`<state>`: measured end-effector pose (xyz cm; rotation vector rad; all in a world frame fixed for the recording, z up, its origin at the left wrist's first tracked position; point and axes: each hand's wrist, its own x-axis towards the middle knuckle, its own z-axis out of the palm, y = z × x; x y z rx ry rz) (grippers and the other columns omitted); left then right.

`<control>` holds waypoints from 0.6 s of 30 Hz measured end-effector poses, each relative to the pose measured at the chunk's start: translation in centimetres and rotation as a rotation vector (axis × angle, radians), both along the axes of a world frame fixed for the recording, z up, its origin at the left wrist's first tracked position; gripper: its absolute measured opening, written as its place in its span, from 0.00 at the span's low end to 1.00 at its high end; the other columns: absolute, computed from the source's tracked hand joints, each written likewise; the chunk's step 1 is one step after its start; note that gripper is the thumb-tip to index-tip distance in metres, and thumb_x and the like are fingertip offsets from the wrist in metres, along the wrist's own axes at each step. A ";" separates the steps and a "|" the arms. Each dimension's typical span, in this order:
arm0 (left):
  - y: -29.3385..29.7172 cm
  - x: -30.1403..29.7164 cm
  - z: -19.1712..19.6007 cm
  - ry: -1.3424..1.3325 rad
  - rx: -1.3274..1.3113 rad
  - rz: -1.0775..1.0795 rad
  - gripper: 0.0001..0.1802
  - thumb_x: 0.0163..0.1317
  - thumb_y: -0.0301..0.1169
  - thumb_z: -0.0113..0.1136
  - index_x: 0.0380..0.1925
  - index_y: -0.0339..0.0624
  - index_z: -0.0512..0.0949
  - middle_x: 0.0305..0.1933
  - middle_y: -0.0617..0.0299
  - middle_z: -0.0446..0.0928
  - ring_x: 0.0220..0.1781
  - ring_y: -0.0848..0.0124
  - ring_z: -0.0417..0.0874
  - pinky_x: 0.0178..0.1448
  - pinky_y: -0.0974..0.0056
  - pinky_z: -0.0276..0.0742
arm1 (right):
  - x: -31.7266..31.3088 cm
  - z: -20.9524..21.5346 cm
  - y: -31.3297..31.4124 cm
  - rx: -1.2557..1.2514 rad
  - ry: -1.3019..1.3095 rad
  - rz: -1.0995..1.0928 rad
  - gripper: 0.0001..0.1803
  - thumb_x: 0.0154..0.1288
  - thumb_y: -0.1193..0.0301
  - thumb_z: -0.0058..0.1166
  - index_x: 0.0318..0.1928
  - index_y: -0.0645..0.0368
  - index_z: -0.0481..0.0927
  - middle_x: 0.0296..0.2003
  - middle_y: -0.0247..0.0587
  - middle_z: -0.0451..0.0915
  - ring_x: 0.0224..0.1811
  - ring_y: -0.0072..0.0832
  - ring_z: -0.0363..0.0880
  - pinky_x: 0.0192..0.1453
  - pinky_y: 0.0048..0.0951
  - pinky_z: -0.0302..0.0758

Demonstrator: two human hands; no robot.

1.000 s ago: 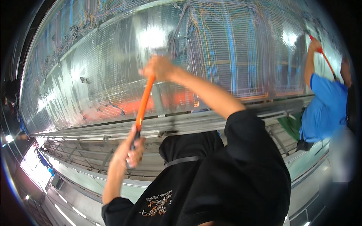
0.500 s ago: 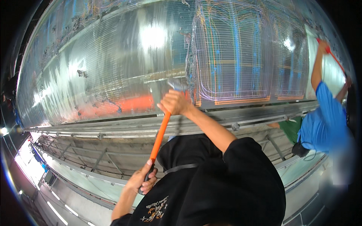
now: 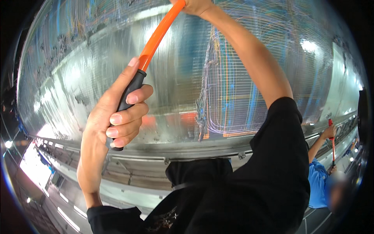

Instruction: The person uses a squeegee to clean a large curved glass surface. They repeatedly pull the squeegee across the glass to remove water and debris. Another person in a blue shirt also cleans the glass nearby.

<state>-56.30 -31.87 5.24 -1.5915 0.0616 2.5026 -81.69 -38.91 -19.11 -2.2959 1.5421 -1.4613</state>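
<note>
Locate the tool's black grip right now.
In the head view, left of centre, the black grip is held in the left hand, just below the orange shaft.

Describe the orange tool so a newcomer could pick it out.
Find the wide, glossy panel streaked with coloured lines. Before it, left of centre, the left grip holds the orange tool by its black handle; the shaft slants up and right to the picture's top edge. Unlike the smaller-looking red tool at far right, it is bright orange.
</note>
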 end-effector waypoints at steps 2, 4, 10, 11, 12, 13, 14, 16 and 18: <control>0.7 0.6 0.4 0.071 -0.031 0.036 0.33 0.76 0.66 0.38 0.21 0.53 0.64 0.07 0.72 0.57 0.01 0.79 0.53 0.01 0.68 0.50 | -1.2 1.4 -1.3 -0.014 0.051 -0.022 0.28 0.76 0.61 0.50 0.16 0.57 0.74 0.16 0.47 0.76 0.19 0.48 0.78 0.25 0.48 0.71; 3.4 2.2 0.2 0.070 -0.098 0.008 0.32 0.76 0.65 0.37 0.22 0.53 0.65 0.07 0.72 0.57 0.01 0.78 0.53 0.01 0.68 0.49 | 1.0 2.4 0.8 0.314 -0.051 0.135 0.25 0.74 0.56 0.51 0.17 0.50 0.74 0.15 0.39 0.75 0.19 0.43 0.75 0.31 0.42 0.73; 20.3 17.7 5.0 -0.161 0.219 0.060 0.35 0.73 0.68 0.40 0.19 0.53 0.62 0.05 0.72 0.55 0.01 0.79 0.53 0.03 0.67 0.49 | 19.8 1.9 21.6 0.241 -0.128 0.183 0.27 0.76 0.54 0.46 0.18 0.49 0.76 0.15 0.40 0.75 0.22 0.43 0.76 0.38 0.43 0.71; 23.5 20.2 6.3 -0.156 0.172 -0.022 0.35 0.73 0.69 0.41 0.19 0.53 0.62 0.06 0.72 0.54 0.02 0.79 0.51 0.04 0.68 0.48 | 23.0 2.4 25.8 0.264 -0.062 0.172 0.25 0.75 0.56 0.49 0.18 0.50 0.75 0.17 0.39 0.77 0.22 0.39 0.75 0.36 0.41 0.68; 26.2 22.5 7.4 -0.164 0.190 -0.088 0.35 0.71 0.70 0.44 0.21 0.52 0.62 0.08 0.72 0.54 0.03 0.80 0.51 0.05 0.69 0.49 | 25.5 2.9 30.5 0.295 -0.070 0.150 0.23 0.73 0.57 0.52 0.18 0.50 0.75 0.17 0.38 0.76 0.22 0.37 0.75 0.36 0.40 0.68; 28.6 24.3 8.4 -0.181 0.210 -0.134 0.35 0.71 0.69 0.45 0.21 0.51 0.62 0.09 0.72 0.55 0.04 0.80 0.52 0.06 0.69 0.51 | 27.5 3.6 34.4 0.315 -0.072 0.133 0.22 0.72 0.58 0.55 0.19 0.51 0.75 0.18 0.37 0.76 0.22 0.35 0.75 0.36 0.40 0.67; 30.8 25.5 8.8 -0.180 0.226 -0.167 0.34 0.71 0.69 0.45 0.21 0.51 0.62 0.09 0.72 0.55 0.04 0.80 0.53 0.07 0.69 0.52 | 29.0 4.2 37.9 0.295 -0.124 0.073 0.21 0.70 0.59 0.57 0.19 0.51 0.75 0.17 0.36 0.75 0.22 0.34 0.74 0.35 0.39 0.67; 34.5 26.6 9.2 -0.195 0.274 -0.251 0.34 0.71 0.68 0.46 0.22 0.51 0.62 0.09 0.72 0.56 0.05 0.79 0.54 0.08 0.68 0.54 | 29.8 4.7 43.4 0.298 -0.177 0.005 0.19 0.66 0.62 0.62 0.19 0.52 0.75 0.17 0.34 0.74 0.21 0.33 0.73 0.34 0.37 0.66; 36.6 26.5 8.8 -0.198 0.240 -0.322 0.34 0.71 0.68 0.47 0.22 0.50 0.62 0.10 0.72 0.56 0.06 0.79 0.55 0.09 0.68 0.57 | 29.0 4.7 47.2 0.345 -0.186 -0.020 0.17 0.60 0.67 0.66 0.19 0.53 0.73 0.17 0.33 0.73 0.22 0.32 0.74 0.32 0.35 0.66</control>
